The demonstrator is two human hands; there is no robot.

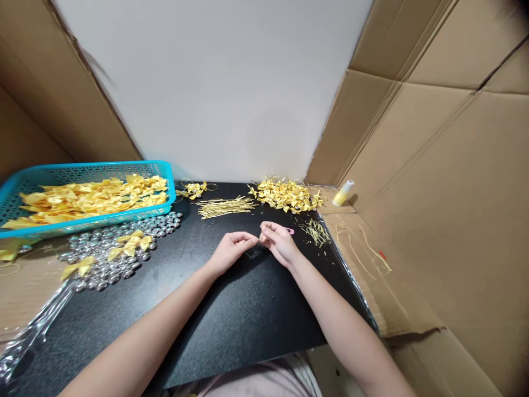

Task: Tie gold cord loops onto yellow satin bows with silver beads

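My left hand (230, 249) and my right hand (280, 241) meet over the middle of the black table (248, 314). Both are closed in a pinch, fingertips almost touching, on a small item too tiny to name; a thin gold thread seems to trail below it. A pink object (290, 231) pokes out behind my right hand. Just beyond lie a bundle of cut gold threads (225, 207) and a heap of finished yellow bows (287, 194).
A teal basket (85, 171) of yellow ribbon bows stands at the left. Silver beads (119, 248) spill from a clear bag beside it. Thread scraps (316, 231) and a small yellow spool (343, 193) lie at right. Cardboard walls enclose both sides.
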